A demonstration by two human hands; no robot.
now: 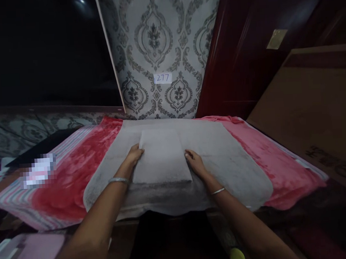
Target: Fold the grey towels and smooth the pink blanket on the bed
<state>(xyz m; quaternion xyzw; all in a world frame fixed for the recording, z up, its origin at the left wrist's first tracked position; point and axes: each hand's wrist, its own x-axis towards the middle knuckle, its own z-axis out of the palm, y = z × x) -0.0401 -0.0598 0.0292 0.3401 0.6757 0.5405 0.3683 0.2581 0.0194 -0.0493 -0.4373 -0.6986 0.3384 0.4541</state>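
A folded light-grey cloth, shaped like a neat rectangle, lies flat on a larger grey plush mat. My left hand is at its left edge, closed, with the thumb over the border and the other fingers partly hidden. Beside the right edge is my right hand, its fingers curled in and drawn together, a small gap showing between them and the folded cloth. Whether anything is pinched in those fingers is too small to make out.
Under the mat lies a red patterned blanket over a striped sheet. A large cardboard box stands at the right. Behind are a dark screen, patterned wallpaper with a paper label, and a dark red panel.
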